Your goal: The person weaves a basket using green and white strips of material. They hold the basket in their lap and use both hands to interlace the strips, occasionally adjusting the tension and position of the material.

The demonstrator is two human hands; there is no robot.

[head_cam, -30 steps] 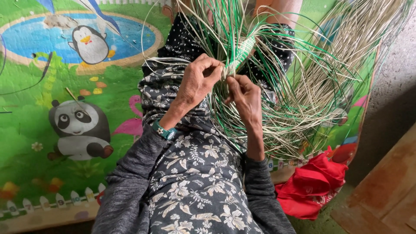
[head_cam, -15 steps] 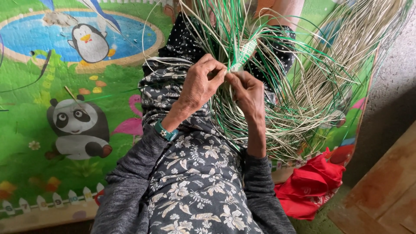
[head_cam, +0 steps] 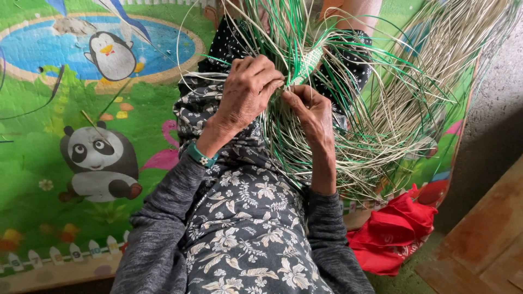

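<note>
— Two hands met at upper centre?
— Yes. The left hand (head_cam: 248, 90) was curled shut on the green and pale strips (head_cam: 348, 109); the right hand (head_cam: 310, 111) pinched them too, just below the woven band (head_cam: 309, 61), over the play mat (head_cam: 81, 163).

Strands (head_cam: 381, 109) over lap on mat (head_cam: 54, 163), toward its right edge; cloth (head_cam: 392, 234) off right edge.

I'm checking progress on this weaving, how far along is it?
Done: only a short woven green-and-pale band. In hand: left hand and right hand pinch strands just below it. Left: most of it, judging by the long loose strips fanning over the play mat.
</note>
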